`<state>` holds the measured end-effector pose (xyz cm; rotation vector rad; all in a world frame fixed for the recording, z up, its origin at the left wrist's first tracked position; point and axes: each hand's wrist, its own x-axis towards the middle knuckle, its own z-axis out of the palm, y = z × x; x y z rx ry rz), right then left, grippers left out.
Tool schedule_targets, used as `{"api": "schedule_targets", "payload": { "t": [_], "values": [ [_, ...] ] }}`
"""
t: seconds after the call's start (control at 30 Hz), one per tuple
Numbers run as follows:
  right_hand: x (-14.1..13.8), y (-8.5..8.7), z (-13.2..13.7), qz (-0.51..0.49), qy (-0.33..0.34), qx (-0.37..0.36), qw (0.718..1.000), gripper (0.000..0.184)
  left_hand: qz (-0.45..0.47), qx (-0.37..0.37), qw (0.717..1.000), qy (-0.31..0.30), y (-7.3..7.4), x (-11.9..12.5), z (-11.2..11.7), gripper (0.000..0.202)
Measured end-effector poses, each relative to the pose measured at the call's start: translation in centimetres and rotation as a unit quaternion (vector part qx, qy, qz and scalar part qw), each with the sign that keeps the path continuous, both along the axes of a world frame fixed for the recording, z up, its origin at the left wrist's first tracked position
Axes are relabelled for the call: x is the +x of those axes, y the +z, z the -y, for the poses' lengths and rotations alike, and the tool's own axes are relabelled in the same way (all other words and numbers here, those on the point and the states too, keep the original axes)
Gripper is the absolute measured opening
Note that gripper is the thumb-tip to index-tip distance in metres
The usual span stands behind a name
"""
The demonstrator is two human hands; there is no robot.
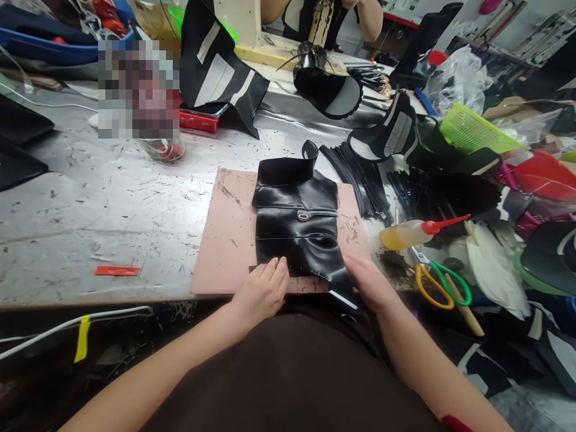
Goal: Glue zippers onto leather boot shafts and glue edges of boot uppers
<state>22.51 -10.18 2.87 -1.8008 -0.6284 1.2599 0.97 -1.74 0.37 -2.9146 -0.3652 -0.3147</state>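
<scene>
A glossy black leather boot upper (297, 240), with a small gold-coloured buckle (303, 216), lies on a pink board (229, 228). My left hand (265, 285) is at its lower left edge, fingers together and bent down onto the leather; its thumb is hidden. A dark strip end (252, 269) pokes out beside those fingers. On the other side, my right hand (369, 281) holds the lower right part, where the leather hangs over the table edge toward my lap. Its fingertips are partly hidden by the leather.
Right of the board are a glue bottle (402, 235) with a red nozzle, scissors (443, 285) and black strips (360, 180). More boot pieces (225, 72) stand at the back. A red-orange piece (117, 270) lies left. A person's arm (371, 18) shows across the table.
</scene>
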Motion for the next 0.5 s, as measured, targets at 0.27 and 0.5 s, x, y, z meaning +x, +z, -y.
{"api": "schedule_targets", "payload": {
  "t": [0.27,0.5],
  "values": [
    [-0.3,0.7,0.0,0.175,-0.021,0.084,0.981,0.030,0.054,0.020,0.998,-0.017,-0.5,0.5,0.2,0.018],
    [1.5,-0.8,-1.7,0.209,-0.032,0.084,0.974,0.026,0.035,-0.001,0.999,-0.030,-0.5,0.8,-0.1,0.018]
  ]
}}
